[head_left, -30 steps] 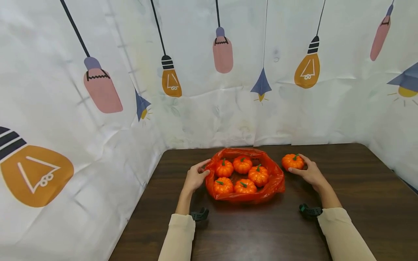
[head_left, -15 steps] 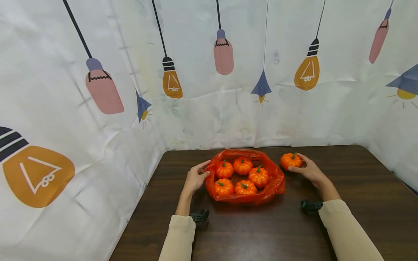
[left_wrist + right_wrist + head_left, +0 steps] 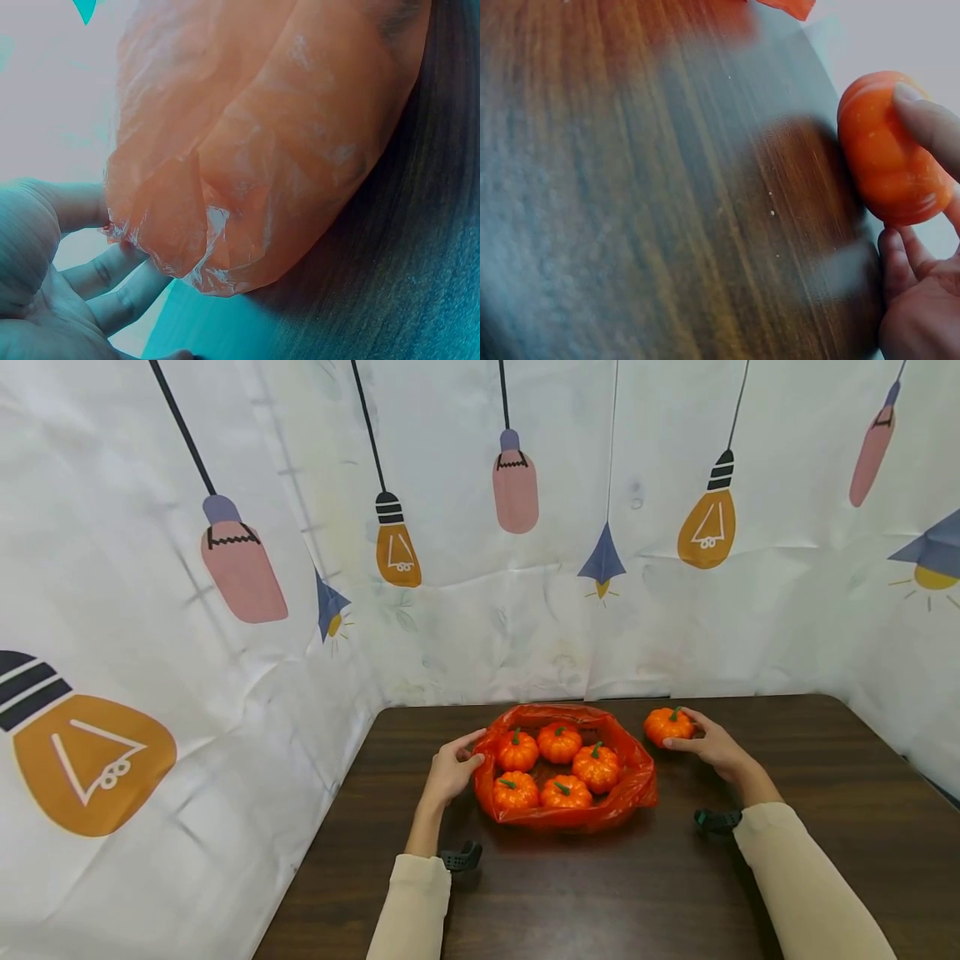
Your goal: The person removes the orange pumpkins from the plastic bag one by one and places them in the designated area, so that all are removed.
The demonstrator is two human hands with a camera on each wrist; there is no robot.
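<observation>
A red plastic bag (image 3: 639, 783) stands with its mouth spread wide on the table. Several small orange pumpkins (image 3: 596, 768) with green stems sit inside it. At the bag's left side, my left hand (image 3: 448, 773) pinches the rim between thumb and fingers. The left wrist view shows the thin wall of the bag (image 3: 225, 150) bulging beside those fingers (image 3: 112, 274). To the right of the bag, my right hand (image 3: 718, 750) grips another small pumpkin (image 3: 664, 727) from its right side. In the right wrist view the thumb presses on this pumpkin (image 3: 885, 161); its underside is partly hidden.
The dark wooden table (image 3: 592, 893) has a far edge just behind the bag. A white sheet (image 3: 480, 635) printed with hanging lamps closes off the back and left. Each wrist wears a dark band (image 3: 461, 857).
My right hand and its pumpkin have moved slightly toward the bag and a little farther back. The left hand stays at the rim. The head view has shifted slightly.
</observation>
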